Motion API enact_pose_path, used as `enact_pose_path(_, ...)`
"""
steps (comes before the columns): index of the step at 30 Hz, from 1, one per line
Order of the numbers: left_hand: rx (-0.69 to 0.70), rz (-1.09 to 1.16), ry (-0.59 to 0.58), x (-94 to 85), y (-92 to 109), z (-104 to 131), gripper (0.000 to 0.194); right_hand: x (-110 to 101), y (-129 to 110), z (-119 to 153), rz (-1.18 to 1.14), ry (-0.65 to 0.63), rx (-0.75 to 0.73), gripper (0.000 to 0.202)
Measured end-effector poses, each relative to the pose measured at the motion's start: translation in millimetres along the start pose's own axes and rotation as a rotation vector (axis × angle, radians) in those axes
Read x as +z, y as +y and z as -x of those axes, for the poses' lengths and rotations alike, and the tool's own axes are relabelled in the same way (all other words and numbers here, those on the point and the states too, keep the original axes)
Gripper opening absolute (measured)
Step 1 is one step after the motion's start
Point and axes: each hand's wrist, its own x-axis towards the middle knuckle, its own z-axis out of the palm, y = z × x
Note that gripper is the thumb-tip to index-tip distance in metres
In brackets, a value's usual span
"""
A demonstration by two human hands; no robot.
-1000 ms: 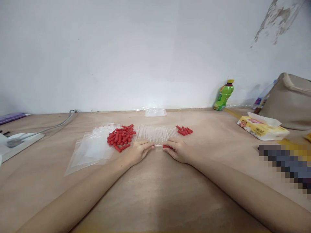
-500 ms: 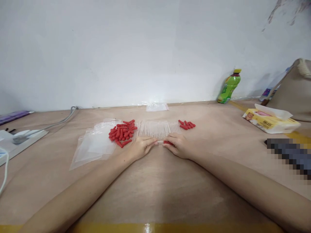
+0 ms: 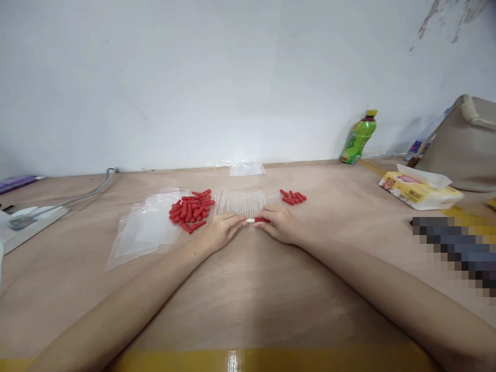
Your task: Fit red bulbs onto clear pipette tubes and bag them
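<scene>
Table point(image 3: 248, 289) with a brown covering carries a row of slender clear tubes point(image 3: 248, 202), laid side by side. Far to the right of that row and farther back stands a beige bag point(image 3: 461, 150). Well left of the row, overlapping clear plastic bags point(image 3: 155, 222) lie flat. Well right of it sits a yellow tissue pack point(image 3: 422, 195), and a green bottle point(image 3: 358, 138) is to the right and behind. At the row's near edge, the left hand point(image 3: 222, 230) is pinched on one end of a single clear tube point(image 3: 250, 220), while the right hand point(image 3: 281, 223) grips a red bulb point(image 3: 262, 220) at the other end. A heap of red bulbs point(image 3: 189, 211) lies just left of the row; a small red cluster point(image 3: 293, 197) lies just right.
</scene>
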Motion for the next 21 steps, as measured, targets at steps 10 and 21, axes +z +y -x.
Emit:
enact_pose_path(10,-0.045,0.005,0.029,-3.8,-2.2,4.7,0.019,-3.4,4.4,10.4,-0.370,0.191,0.274,0.015)
enact_pose_path(21,-0.081,-0.053,0.069,-7.4,3.0,-0.9,0.026,-41.7,33.9,-21.4,-0.668,0.488,0.686,0.042)
